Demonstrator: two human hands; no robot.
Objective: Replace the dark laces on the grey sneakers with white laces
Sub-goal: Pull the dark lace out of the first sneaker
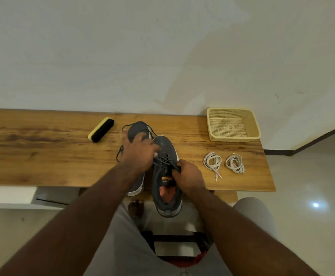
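Two grey sneakers stand side by side on the wooden table (43, 148). The right sneaker (165, 144) overhangs the near edge, and its dark lace (163, 159) is still threaded. My right hand (188, 176) pinches a strand of that lace beside the tongue. My left hand (139, 152) reaches over the left sneaker (138, 128) and its fingertips pinch the lace at the right sneaker's eyelets. The left sneaker's dark lace (119, 153) trails loose on the table. Two coiled white laces lie to the right, one (212, 163) nearer the shoes and one (235, 163) further out.
A cream plastic basket (251, 124) sits at the table's far right corner. A yellow-backed black shoe brush (101, 129) lies left of the sneakers. A white wall runs behind the table. Below are my knees, a bare foot and a tiled floor.
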